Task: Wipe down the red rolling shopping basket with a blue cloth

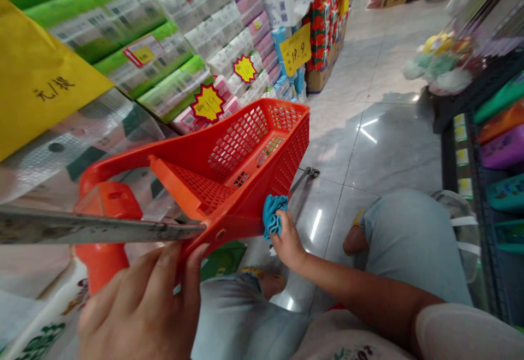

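An orange-red plastic shopping basket [196,185] with lattice walls fills the middle of the view, tilted, its inside showing no goods. My left hand [143,305] is closed on the basket's near edge, with the thumb on the outer side and the fingers over the rim. Beside those fingers a worn metal bar [102,226] runs leftward from the basket's edge. In my right hand [290,243] is a bunched blue cloth [273,217], pressed against the basket's outer side wall. A small metal-framed caster [313,172] shows beyond the basket, near the floor.
Stacked tissue packs [135,49] with price signs rise along the left, close to the basket. A yellow sign [297,49] hangs farther back. Shelving with coloured plastic goods [505,147] lines the right. Shiny tiled floor [368,142] lies between, and my bent knees flank the right arm.
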Motion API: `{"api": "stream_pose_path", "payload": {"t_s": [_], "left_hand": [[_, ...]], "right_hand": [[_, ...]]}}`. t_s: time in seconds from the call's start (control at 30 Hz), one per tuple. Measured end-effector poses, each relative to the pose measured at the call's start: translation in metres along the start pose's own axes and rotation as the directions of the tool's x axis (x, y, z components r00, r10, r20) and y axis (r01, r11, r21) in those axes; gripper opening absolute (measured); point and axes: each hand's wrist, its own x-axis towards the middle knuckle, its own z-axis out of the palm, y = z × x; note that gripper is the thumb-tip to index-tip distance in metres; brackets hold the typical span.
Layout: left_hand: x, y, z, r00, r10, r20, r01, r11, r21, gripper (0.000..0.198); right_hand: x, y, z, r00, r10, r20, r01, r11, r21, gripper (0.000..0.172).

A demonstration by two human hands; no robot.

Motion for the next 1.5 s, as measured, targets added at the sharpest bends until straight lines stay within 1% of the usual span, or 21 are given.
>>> {"api": "stream_pose_path", "payload": {"t_s": [0.07, 0.1, 0.17, 0.23, 0.3, 0.37, 0.43, 0.53, 0.63, 0.7, 0.73, 0.8, 0.9, 0.93, 1.0, 1.1, 1.17, 1.27, 1.37, 1.43, 1.5], "left_hand": [[0.006, 0.009, -0.003, 0.998, 0.061, -0.017, -0.056, 0.972, 0.229, 0.034], [0.009, 0.015, -0.004, 0.996, 0.085, -0.017, -0.076, 0.952, 0.297, 0.033], [0.016, 0.027, -0.006, 0.996, 0.092, -0.017, -0.081, 0.941, 0.327, 0.032], [0.022, 0.041, -0.005, 0.997, 0.076, -0.027, -0.063, 0.940, 0.335, 0.033], [0.026, 0.055, -0.003, 0.997, 0.060, -0.046, -0.042, 0.944, 0.326, 0.031], [0.029, 0.064, -0.004, 0.996, 0.071, -0.049, -0.055, 0.961, 0.271, 0.030], [0.029, 0.064, -0.007, 0.992, 0.120, -0.041, -0.113, 0.983, 0.142, 0.031], [0.023, 0.047, -0.012, 0.988, 0.144, -0.054, -0.149, 0.985, -0.092, 0.031], [0.011, 0.023, -0.009, 0.993, 0.082, -0.088, -0.096, 0.981, -0.171, 0.037], [0.005, 0.018, -0.002, 0.990, 0.052, -0.130, -0.076, 0.979, -0.189, 0.040], [0.003, 0.019, 0.001, 0.988, 0.037, -0.151, -0.068, 0.977, -0.204, 0.038], [0.001, 0.030, 0.008, 0.979, 0.002, -0.204, -0.053, 0.969, -0.240, 0.030], [0.000, 0.056, 0.012, 0.962, -0.036, -0.270, -0.046, 0.956, -0.290, 0.031], [0.000, 0.062, 0.011, 0.961, -0.037, -0.273, -0.048, 0.953, -0.298, 0.032], [0.000, 0.067, 0.009, 0.968, 0.004, -0.250, -0.085, 0.946, -0.312, 0.035], [-0.004, 0.052, 0.006, 0.972, 0.073, -0.223, -0.141, 0.942, -0.303, 0.044], [-0.007, 0.036, 0.007, 0.969, 0.061, -0.241, -0.129, 0.952, -0.278, 0.052], [-0.012, 0.024, 0.012, 0.962, 0.010, -0.274, -0.097, 0.947, -0.306, 0.055], [-0.013, 0.039, 0.016, 0.955, -0.035, -0.295, -0.074, 0.934, -0.349, 0.052], [-0.010, 0.059, 0.016, 0.943, -0.047, -0.330, -0.082, 0.927, -0.367, 0.045], [-0.005, 0.078, 0.015, 0.926, -0.034, -0.375, -0.123, 0.913, -0.388, 0.038]], "right_hand": [[0.000, -0.009, -0.002, 1.000, -0.003, -0.029, 0.003, 1.000, -0.011, 0.043], [-0.001, -0.019, -0.002, 0.999, -0.017, -0.030, 0.016, 1.000, -0.011, 0.043], [-0.007, -0.051, -0.002, 0.996, -0.093, 0.005, 0.093, 0.996, 0.001, 0.045], [-0.012, -0.085, -0.003, 0.961, -0.268, 0.065, 0.266, 0.963, 0.035, 0.048], [-0.013, -0.106, -0.007, 0.925, -0.377, 0.052, 0.374, 0.926, 0.057, 0.042], [-0.008, -0.107, -0.013, 0.920, -0.391, 0.011, 0.390, 0.920, 0.037, 0.036], [0.003, -0.094, -0.022, 0.945, -0.325, -0.029, 0.325, 0.946, -0.002, 0.037], [0.020, -0.084, -0.034, 0.973, -0.221, -0.063, 0.220, 0.975, -0.034, 0.041], [0.027, -0.108, -0.041, 0.953, -0.300, -0.033, 0.298, 0.953, -0.055, 0.042], [0.022, -0.137, -0.042, 0.925, -0.379, -0.010, 0.377, 0.923, -0.073, 0.043], [0.017, -0.152, -0.042, 0.911, -0.412, 0.003, 0.411, 0.908, -0.079, 0.043], [0.007, -0.179, -0.047, 0.867, -0.490, 0.089, 0.496, 0.865, -0.069, 0.041], [0.006, -0.204, -0.063, 0.743, -0.626, 0.237, 0.652, 0.757, -0.043, 0.036], [0.011, -0.208, -0.071, 0.713, -0.653, 0.256, 0.687, 0.723, -0.073, 0.035], [0.026, -0.212, -0.086, 0.696, -0.674, 0.247, 0.718, 0.666, -0.202, 0.035], [0.043, -0.213, -0.104, 0.683, -0.674, 0.282, 0.729, 0.600, -0.331, 0.038], [0.039, -0.217, -0.109, 0.649, -0.686, 0.329, 0.759, 0.548, -0.352, 0.039], [0.020, -0.229, -0.109, 0.561, -0.724, 0.402, 0.819, 0.416, -0.394, 0.038], [0.004, -0.245, -0.108, 0.489, -0.728, 0.480, 0.860, 0.310, -0.405, 0.035], [0.002, -0.254, -0.110, 0.449, -0.725, 0.522, 0.881, 0.263, -0.392, 0.033], [0.004, -0.258, -0.114, 0.424, -0.725, 0.543, 0.889, 0.220, -0.402, 0.032]]}}
